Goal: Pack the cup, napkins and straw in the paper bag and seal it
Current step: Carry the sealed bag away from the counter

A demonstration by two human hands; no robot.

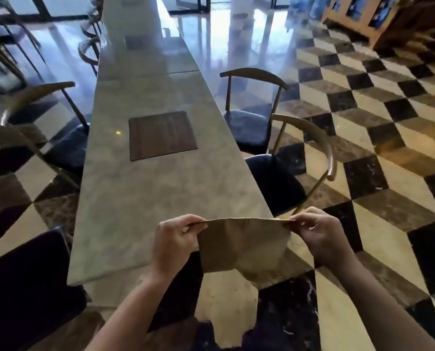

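A brown paper bag (241, 245) hangs in the air above the near right corner of the long marble table (145, 198). My left hand (173, 243) pinches the bag's top left corner. My right hand (320, 236) pinches its top right corner. The top edge is stretched flat between both hands, and the mouth looks closed. No cup, napkins or straw show anywhere in the head view; whether they are inside the bag I cannot tell.
A dark square inlay (162, 135) sits in the middle of the table. Wooden chairs with dark seats stand at the right (277, 183) and left (59, 145). A dark seat (26, 282) is at my near left. Checkered floor spreads to the right.
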